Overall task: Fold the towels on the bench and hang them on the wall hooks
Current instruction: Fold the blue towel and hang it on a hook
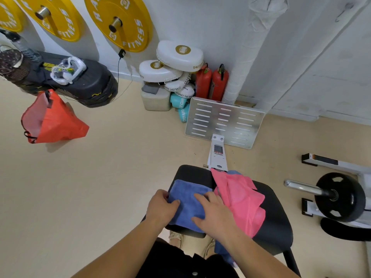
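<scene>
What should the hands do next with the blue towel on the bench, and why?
Probably fold it once more: the left hand pinches the left edge of the blue towel, while the right hand lies flat on it, holding it down on the bench. The pink towel beside it lies unfolded.

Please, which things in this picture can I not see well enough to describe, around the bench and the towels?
1. Wall hooks: none appears anywhere in the head view.
2. Second blue cloth: head view, mostly covered by the pink towel; its shape cannot be told.
3. Label on the bench's white post: head view, too small to read.
</scene>
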